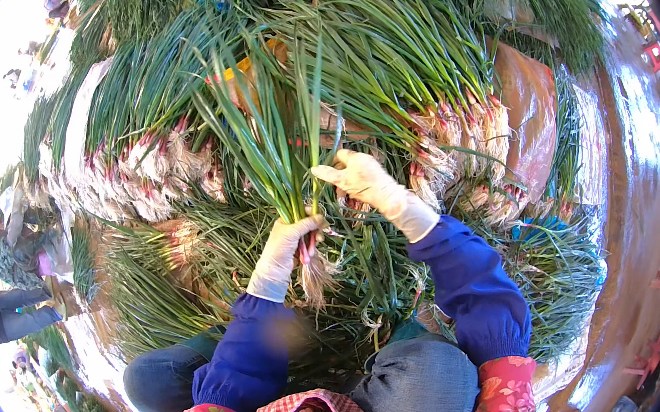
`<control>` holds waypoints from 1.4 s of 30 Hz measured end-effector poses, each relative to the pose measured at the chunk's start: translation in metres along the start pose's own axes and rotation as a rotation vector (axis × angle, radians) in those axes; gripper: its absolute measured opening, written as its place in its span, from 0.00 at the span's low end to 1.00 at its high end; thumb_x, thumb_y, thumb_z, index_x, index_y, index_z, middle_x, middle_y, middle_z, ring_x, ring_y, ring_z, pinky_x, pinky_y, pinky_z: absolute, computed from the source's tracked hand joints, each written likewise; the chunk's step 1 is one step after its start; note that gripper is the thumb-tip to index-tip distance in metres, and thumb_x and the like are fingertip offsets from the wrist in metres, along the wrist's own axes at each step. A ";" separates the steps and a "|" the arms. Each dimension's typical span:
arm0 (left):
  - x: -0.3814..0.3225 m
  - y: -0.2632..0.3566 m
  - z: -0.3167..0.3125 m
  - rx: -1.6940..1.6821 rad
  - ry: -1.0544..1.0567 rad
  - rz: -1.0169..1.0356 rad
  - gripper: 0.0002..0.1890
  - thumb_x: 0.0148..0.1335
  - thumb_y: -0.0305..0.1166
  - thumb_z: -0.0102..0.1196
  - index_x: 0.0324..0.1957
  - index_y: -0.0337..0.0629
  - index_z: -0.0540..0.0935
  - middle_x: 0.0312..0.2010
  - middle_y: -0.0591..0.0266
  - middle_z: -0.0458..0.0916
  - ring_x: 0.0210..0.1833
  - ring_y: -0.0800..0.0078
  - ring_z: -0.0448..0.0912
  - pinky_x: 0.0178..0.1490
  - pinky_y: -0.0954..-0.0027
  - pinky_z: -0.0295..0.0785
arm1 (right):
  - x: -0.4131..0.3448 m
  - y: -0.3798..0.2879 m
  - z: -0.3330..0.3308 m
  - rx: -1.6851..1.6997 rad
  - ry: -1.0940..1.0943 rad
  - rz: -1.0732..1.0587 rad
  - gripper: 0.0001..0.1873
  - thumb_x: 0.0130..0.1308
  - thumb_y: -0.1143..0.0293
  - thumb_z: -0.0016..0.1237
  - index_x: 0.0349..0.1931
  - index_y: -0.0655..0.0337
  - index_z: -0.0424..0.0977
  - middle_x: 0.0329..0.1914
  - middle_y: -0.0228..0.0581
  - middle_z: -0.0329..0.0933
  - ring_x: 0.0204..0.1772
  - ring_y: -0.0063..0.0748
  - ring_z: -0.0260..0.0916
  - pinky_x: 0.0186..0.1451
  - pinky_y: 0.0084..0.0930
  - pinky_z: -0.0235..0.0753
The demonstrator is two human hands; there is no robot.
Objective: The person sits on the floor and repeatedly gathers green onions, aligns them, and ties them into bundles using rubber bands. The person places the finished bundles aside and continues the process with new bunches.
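Observation:
My left hand (296, 233), in a pale glove, is closed around a small bunch of green onions (276, 166) just above their pink bulbs and pale roots. The leaves fan upward and to the left. My right hand (360, 180), also gloved, is beside the bunch's right side, its thumb and index finger near one upright stalk; whether they touch it is unclear. Beyond my hands, a larger pile of green onions (377, 59) lies with its roots towards the right. Another row of green onions (142, 87) lies at the left, roots towards me.
Loose green leaves (359, 270) cover the ground between my knees. A brown plastic sheet (523, 115) lies right of the large pile. More onions (559, 287) are heaped at the right. Two people (13, 255) (6, 315) are at the far left; red stools (658, 323) stand at the far right.

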State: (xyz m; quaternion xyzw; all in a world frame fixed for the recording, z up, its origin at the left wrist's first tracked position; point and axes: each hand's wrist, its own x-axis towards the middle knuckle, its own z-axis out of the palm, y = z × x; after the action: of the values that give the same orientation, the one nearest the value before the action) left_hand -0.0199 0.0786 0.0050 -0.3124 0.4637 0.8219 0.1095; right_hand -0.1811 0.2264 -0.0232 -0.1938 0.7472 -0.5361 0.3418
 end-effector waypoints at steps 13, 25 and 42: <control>-0.020 0.010 -0.010 -0.468 -0.098 -0.089 0.12 0.69 0.36 0.51 0.31 0.42 0.71 0.16 0.71 0.66 0.12 0.83 0.62 0.16 0.81 0.56 | -0.072 -0.033 -0.015 0.633 0.050 -0.291 0.15 0.71 0.62 0.47 0.48 0.64 0.74 0.32 0.34 0.77 0.29 0.25 0.76 0.28 0.22 0.77; -0.029 0.085 0.009 -0.476 -0.285 0.275 0.13 0.66 0.32 0.53 0.49 0.37 0.72 0.25 0.66 0.74 0.16 0.81 0.68 0.19 0.79 0.65 | -0.031 -0.017 -0.104 -0.666 0.936 -0.427 0.12 0.62 0.60 0.51 0.40 0.56 0.77 0.34 0.49 0.78 0.37 0.52 0.76 0.42 0.40 0.75; -0.018 -0.043 0.025 -0.350 -0.182 0.094 0.13 0.61 0.30 0.59 0.44 0.34 0.75 0.34 0.52 0.82 0.27 0.70 0.80 0.33 0.70 0.80 | -0.082 -0.018 0.029 0.972 0.242 0.078 0.11 0.71 0.64 0.47 0.43 0.61 0.76 0.31 0.30 0.79 0.28 0.21 0.73 0.33 0.18 0.74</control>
State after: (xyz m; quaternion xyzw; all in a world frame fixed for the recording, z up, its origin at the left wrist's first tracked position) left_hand 0.0039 0.1244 -0.0046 -0.2293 0.3161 0.9189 0.0565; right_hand -0.1047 0.2546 0.0126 0.0797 0.4520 -0.8276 0.3232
